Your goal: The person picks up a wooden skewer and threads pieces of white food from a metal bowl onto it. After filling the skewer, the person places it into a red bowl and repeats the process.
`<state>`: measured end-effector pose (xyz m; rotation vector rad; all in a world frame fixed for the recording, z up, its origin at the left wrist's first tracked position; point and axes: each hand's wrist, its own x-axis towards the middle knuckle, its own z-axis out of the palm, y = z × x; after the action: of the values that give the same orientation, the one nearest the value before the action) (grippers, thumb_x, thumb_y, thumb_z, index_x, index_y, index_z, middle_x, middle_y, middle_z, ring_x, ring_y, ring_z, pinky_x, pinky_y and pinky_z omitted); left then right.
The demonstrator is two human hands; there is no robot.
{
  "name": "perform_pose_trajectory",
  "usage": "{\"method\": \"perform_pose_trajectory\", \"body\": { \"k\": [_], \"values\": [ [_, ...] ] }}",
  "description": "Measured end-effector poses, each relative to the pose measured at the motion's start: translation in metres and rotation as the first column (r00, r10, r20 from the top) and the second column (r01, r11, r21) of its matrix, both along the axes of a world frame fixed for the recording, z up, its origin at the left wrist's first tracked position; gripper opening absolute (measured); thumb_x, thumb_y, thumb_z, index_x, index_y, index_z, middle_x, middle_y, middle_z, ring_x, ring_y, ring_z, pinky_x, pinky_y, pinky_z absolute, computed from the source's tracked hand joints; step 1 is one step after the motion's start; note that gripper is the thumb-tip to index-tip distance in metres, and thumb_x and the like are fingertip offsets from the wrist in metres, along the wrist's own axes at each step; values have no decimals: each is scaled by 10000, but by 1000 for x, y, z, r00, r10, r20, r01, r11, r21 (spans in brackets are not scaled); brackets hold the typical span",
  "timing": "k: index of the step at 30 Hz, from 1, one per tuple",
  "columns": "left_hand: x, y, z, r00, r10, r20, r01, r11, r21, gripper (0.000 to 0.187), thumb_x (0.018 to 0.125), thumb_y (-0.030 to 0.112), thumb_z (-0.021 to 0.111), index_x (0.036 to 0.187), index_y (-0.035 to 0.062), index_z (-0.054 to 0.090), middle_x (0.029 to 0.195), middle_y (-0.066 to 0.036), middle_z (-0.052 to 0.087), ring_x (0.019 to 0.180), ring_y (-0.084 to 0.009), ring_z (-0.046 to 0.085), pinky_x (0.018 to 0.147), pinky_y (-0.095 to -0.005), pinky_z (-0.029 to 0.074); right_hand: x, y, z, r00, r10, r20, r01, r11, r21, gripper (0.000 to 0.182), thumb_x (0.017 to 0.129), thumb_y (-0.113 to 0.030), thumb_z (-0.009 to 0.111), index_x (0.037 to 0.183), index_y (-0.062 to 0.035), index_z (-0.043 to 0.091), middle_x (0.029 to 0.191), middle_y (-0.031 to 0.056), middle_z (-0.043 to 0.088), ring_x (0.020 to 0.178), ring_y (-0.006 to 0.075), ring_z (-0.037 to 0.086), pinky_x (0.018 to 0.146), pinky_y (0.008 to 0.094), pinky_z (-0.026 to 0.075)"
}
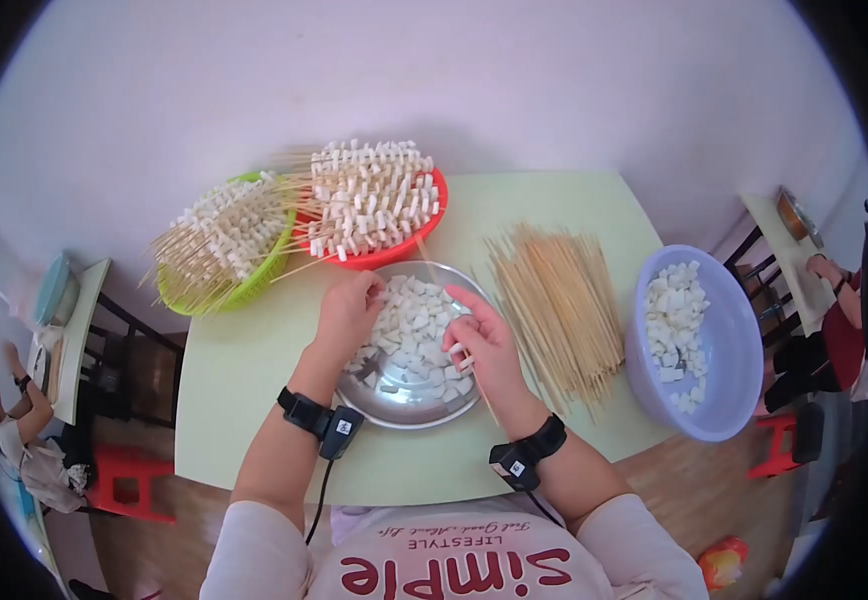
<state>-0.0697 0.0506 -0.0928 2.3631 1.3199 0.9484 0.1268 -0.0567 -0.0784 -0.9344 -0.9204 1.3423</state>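
My right hand [486, 348] is closed round a thin bamboo skewer [491, 408], with a few white chunks [465, 357] at its fingers. The skewer slants across the right side of a round metal bowl [406, 409]. Many loose white pieces [416, 325] lie in that bowl. Over the bowl's left rim, my left hand [352, 306] has its fingers pinched together among the pieces. What sits between those fingertips is hidden.
Bare skewers [559, 310] lie piled right of the bowl, beside a purple basin [729, 360] with more white pieces. Loaded skewers fill a green basket [276, 268] and a red basket [401, 252] behind. Two other people sit at side tables, left [29, 430] and right [839, 330].
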Motion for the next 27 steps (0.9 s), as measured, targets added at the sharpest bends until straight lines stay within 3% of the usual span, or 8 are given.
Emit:
{"method": "perform_pose_trajectory", "body": {
  "k": [1, 2, 4, 5, 7, 11, 14, 27],
  "values": [
    [-3, -1, -3, 1000, 9, -8, -9, 1000, -8, 152, 749, 5, 645, 890, 43, 602, 796, -100, 633, 687, -232, 621, 628, -343, 492, -3, -1, -2, 1000, 9, -8, -9, 1000, -8, 400, 909, -67, 490, 1307, -34, 474, 716, 26, 578, 564, 51, 493, 494, 185, 391],
    [-6, 0, -6, 969, 45, 243, -12, 991, -135, 153, 774, -11, 635, 919, 32, 604, 795, -77, 629, 703, -183, 619, 637, -310, 495, -5, -2, -3, 989, 82, 126, -89, 995, 49, 395, 905, -51, 489, 1300, -41, 489, 720, 16, 580, 589, 46, 505, 518, 181, 397],
    [-10, -7, -6, 730, 144, 668, 104, 943, -317, 165, 835, -59, 593, 994, -16, 594, 848, -32, 619, 769, -89, 603, 693, -223, 497, -8, -5, -1, 940, 204, 274, -227, 972, 57, 379, 889, -15, 499, 1264, -52, 542, 709, -10, 578, 641, 41, 527, 580, 182, 407],
    [-13, -13, -6, 731, 163, 662, 87, 941, -327, 165, 835, -59, 593, 994, -16, 594, 848, -32, 619, 769, -89, 603, 693, -223, 497, -9, -6, -2, 938, 222, 267, -243, 969, 49, 379, 889, -15, 499, 1264, -52, 542, 709, -10, 578, 641, 41, 527, 580, 182, 407],
    [-19, -21, -8, 581, 216, 785, 140, 923, -358, 194, 854, -35, 583, 1047, -26, 578, 926, -50, 625, 842, -122, 628, 783, -227, 494, -11, -7, -5, 853, 283, 439, -324, 946, 21, 385, 877, 1, 501, 1255, -50, 558, 692, -10, 571, 630, 48, 514, 584, 198, 410],
    [-18, -23, -8, 597, 168, 784, 146, 939, -312, 162, 859, -25, 594, 1018, -34, 569, 947, -66, 624, 838, -126, 626, 786, -237, 500, -15, -11, -1, 807, 191, 559, -270, 961, 61, 382, 859, -6, 514, 1235, -35, 573, 622, -10, 537, 564, 41, 470, 547, 211, 408],
    [-16, -26, -2, 578, 217, 787, 159, 915, -369, 147, 862, -14, 601, 1003, -33, 567, 938, -69, 622, 819, -133, 628, 765, -242, 508, -16, -9, -7, 868, 136, 477, -222, 967, 128, 385, 861, -6, 514, 1239, -44, 573, 622, -12, 536, 560, 38, 468, 539, 212, 403],
    [-15, -26, -4, 576, 247, 780, 136, 911, -389, 131, 864, -11, 598, 988, -32, 563, 916, -67, 618, 784, -130, 630, 733, -233, 509, -14, -9, -4, 847, 214, 486, -265, 963, 39, 404, 857, 20, 508, 1257, -23, 554, 678, -10, 552, 616, 53, 506, 599, 210, 423]
  ]
}}
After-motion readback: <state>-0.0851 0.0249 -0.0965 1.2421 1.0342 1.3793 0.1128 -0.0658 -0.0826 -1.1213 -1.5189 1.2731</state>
